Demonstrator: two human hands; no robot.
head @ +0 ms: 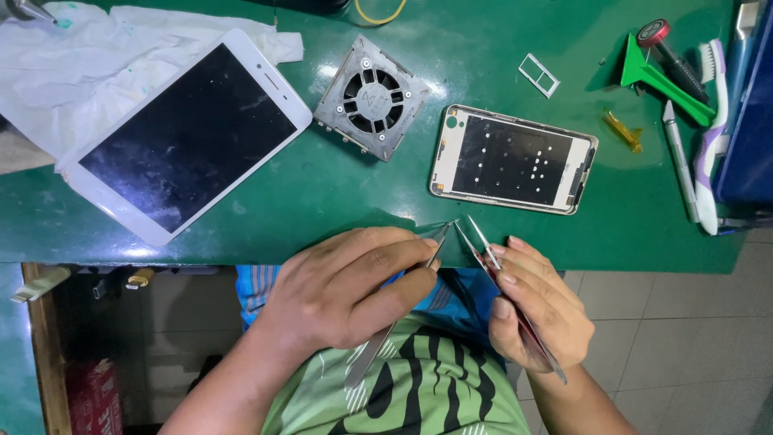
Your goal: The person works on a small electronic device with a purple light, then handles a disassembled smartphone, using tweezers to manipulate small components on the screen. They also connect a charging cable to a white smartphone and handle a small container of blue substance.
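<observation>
My left hand (346,290) grips metal tweezers (372,348). Their tips meet the top edge of a thin flat panel (527,334), seen edge-on with a reddish rim. My right hand (535,302) holds that panel upright over my lap, just off the front edge of the green table (338,197). A thin clear sheet seems to lift from the panel where the tweezers pinch it. On the table just beyond my hands lies a phone frame (513,159) with a dark inner plate.
A white phone (185,133) with a dark screen rests partly on a white cloth (72,64) at the left. A square metal fan (370,97) sits mid-table. A card tray (539,75), yellow scrap (626,130), green pry tool (660,80), screwdriver (668,52), toothbrush (708,137) and blue box (749,121) lie at the right.
</observation>
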